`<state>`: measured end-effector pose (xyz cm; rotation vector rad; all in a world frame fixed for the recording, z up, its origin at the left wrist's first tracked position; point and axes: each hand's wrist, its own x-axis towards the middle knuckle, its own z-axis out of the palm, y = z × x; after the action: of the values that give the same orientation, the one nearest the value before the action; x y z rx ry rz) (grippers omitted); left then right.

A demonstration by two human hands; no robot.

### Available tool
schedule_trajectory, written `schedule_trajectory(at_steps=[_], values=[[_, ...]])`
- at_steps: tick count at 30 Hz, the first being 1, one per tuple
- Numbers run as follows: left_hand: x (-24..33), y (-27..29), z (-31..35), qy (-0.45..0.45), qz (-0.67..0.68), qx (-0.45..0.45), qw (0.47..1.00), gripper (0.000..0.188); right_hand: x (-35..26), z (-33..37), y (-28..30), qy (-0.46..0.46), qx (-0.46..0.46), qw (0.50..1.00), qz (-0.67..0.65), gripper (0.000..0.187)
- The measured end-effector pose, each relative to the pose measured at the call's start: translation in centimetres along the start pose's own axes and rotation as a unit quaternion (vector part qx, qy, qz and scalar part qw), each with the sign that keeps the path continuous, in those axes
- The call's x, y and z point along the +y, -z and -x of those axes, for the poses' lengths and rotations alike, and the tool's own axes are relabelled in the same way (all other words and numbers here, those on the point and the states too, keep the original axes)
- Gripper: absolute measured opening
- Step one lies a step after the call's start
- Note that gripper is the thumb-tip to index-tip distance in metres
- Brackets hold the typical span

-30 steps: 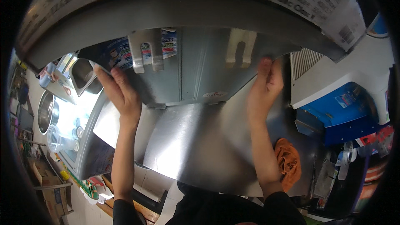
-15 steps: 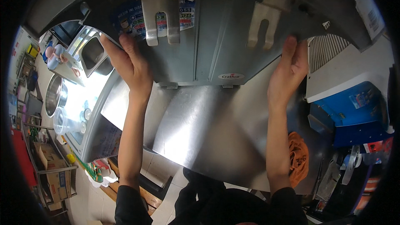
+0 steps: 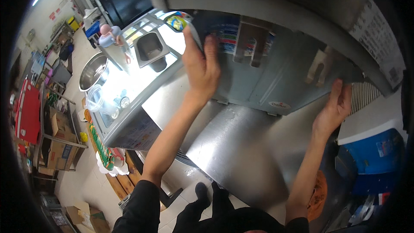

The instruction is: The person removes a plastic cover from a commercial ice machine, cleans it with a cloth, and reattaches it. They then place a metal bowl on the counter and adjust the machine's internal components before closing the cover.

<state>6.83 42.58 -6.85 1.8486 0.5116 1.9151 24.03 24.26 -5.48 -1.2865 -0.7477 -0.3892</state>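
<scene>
In front of me stands a large grey drink dispenser (image 3: 250, 84) on a shiny steel counter (image 3: 233, 142). Two slotted metal brackets, the left one (image 3: 252, 43) and the right one (image 3: 318, 68), stick out from its front panel under a dark overhanging top. My left hand (image 3: 202, 69) is closed on the machine's left edge, thumb in front. On the opposite edge, my right hand (image 3: 331, 111) holds the casing, its fingers partly hidden behind the side. An orange cloth (image 3: 318, 196) lies on the counter beside my right forearm.
A bright glass-topped chest (image 3: 138, 84) at the left bears a steel pan (image 3: 150, 48), a round steel bowl (image 3: 94, 71) and clear plastic cups (image 3: 95, 98). A blue and white bin (image 3: 373, 149) is close on the right. Shelves with cardboard boxes (image 3: 60, 146) line the far left.
The view has swung left, so the dispenser and both hands appear farther right and lower. Both hands still hold its sides. More of the room at the left shows now.
</scene>
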Motion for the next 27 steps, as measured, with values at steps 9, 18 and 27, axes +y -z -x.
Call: schedule_trajectory(at_steps=[9, 18, 27], values=[[0.3, -0.2, -1.1, -0.023, 0.05, 0.022, 0.998, 0.039, -0.3, -0.3, -0.2, 0.0, -0.011, 1.0, -0.023, 0.027], [0.2, 0.0, -1.8, -0.047, 0.003, 0.018, 0.999, 0.044, -0.3, -0.8, -0.3, 0.021, 0.036, 0.996, 0.073, 0.025], [0.3, 0.1, -1.9, -0.066, 0.014, -0.002, 0.998, 0.033, 0.4, -0.6, 0.3, 0.031, -0.009, 0.998, 0.046, 0.026]])
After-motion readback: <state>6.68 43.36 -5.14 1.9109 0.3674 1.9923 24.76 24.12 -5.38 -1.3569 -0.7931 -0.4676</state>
